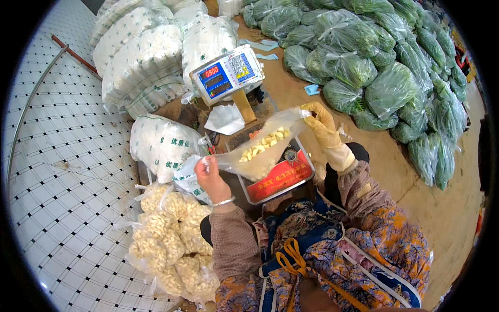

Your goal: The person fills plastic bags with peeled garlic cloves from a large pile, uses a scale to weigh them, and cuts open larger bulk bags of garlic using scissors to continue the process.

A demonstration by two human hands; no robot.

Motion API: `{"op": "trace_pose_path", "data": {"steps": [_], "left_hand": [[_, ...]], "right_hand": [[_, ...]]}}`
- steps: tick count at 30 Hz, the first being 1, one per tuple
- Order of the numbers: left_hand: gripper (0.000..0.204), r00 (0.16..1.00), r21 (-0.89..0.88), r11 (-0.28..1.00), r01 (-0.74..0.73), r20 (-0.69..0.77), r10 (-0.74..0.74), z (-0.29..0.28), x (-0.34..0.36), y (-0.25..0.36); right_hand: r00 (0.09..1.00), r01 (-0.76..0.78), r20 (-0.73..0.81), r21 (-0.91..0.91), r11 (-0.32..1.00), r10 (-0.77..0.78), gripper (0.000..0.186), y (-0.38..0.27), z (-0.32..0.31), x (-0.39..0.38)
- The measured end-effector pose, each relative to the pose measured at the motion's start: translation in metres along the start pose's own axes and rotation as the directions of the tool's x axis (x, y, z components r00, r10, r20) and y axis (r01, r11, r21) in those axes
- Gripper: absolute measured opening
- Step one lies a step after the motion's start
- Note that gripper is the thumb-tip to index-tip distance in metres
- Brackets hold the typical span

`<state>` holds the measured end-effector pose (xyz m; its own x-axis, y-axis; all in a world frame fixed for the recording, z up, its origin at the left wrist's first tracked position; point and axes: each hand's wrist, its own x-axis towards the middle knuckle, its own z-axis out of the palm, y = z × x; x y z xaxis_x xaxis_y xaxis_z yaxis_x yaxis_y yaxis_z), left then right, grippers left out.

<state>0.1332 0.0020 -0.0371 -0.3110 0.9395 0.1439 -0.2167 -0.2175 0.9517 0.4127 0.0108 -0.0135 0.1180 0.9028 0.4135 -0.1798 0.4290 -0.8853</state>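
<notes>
Left hand (212, 182), bare, fingers clamped on one end of clear bag (254, 165); right hand (323, 132), yellow-gloved, grips opposite end. Bag, pale pieces (266, 143) inside, hangs over red scale (285, 180); cannot tell whether they touch.

brown floor (384, 156) with bagged greens (392, 91) in a heap, pale blue scraps (312, 90) and bulky white sacks (143, 65)
</notes>
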Motion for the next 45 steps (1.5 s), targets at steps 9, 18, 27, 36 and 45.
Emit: {"op": "trace_pose_path", "data": {"steps": [9,18,27,36,45], "left_hand": [[0.040,0.957,-0.233,0.968,0.097,0.289,-0.026,0.016,-0.021,-0.069],[0.064,0.675,0.430,0.624,-0.653,0.704,0.221,0.021,-0.061,-0.081],[0.034,0.680,0.067,0.732,0.678,0.323,-0.658,0.006,-0.044,-0.083],[0.020,0.740,-0.352,0.653,0.671,0.263,-0.619,-0.005,-0.046,-0.089],[0.009,0.892,0.569,0.793,-0.218,0.445,-0.075,0.040,-0.045,-0.065]], "right_hand": [[0.882,-0.384,0.261,-0.084,0.919,0.392,0.038,0.016,0.021,-0.047],[0.631,0.497,0.774,-0.454,0.739,0.051,0.045,0.017,0.069,-0.029],[0.677,-0.044,0.680,-0.345,0.938,0.281,0.030,0.108,0.066,-0.028],[0.693,0.273,0.690,-0.517,0.812,0.206,0.023,0.041,0.060,-0.027],[0.710,0.345,0.680,-0.563,0.751,0.184,0.025,0.100,0.035,-0.041]]}}
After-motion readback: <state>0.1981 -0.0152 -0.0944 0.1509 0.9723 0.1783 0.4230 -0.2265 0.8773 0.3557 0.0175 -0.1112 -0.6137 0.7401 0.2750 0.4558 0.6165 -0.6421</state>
